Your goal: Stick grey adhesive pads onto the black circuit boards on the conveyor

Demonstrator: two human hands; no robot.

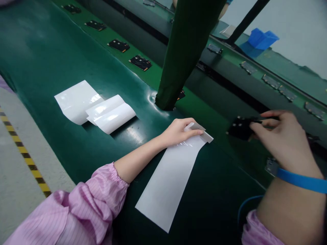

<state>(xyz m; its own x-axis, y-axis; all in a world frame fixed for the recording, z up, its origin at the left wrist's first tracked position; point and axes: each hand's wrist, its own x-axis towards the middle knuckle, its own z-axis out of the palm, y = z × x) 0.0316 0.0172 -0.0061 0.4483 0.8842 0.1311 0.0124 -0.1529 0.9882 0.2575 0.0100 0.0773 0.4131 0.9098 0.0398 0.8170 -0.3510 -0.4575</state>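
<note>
Head view: I have the left hand (180, 132) pinching the folded end of a white strip (170, 180) on the counter (46, 61); the right hand (286, 139) pinches a dark board (240, 128) by one end, well apart. Step in hand, I judge: handling the board, strip secured. Next move calls for steady pinches; board's clearance below, I cannot tell.

Upper right, beyond the green post (190, 51): blue container (262, 39); at left, yellow-and-black striped tape (26, 155) running along the grey floor (12, 180).
</note>
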